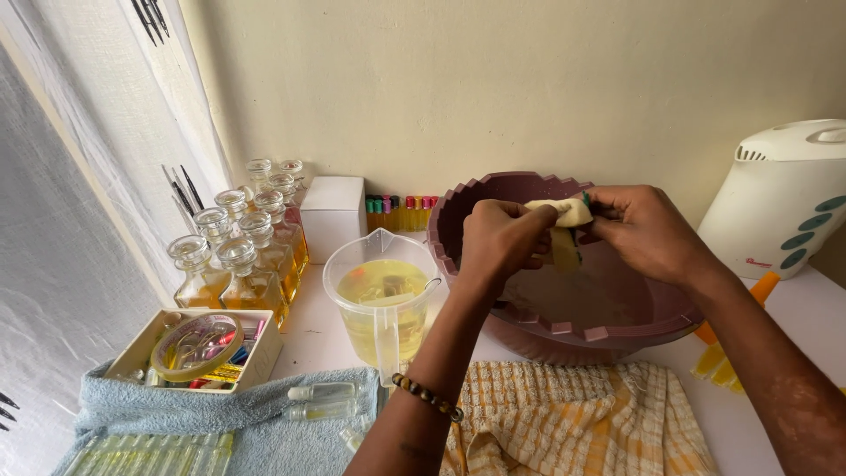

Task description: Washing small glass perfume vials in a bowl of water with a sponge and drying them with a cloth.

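Tabletop: jug (381,300) holds yellow liquid; hands (498,238) (643,229) wring sponge (564,216) over basin (617,322).

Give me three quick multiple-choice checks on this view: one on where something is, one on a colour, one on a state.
1. Where are both hands?
A. Over the basin
B. Over the blue towel
C. At the kettle

2. What colour is the liquid in the jug?
A. Red
B. Yellow
C. Blue

3. What state is the cloth in?
A. Spread flat on the table
B. Bunched between both hands
C. Hung on the wall

A: the left hand and right hand are above the maroon basin.
B: the clear jug holds yellow liquid.
B: the pale cloth is gripped from both sides.
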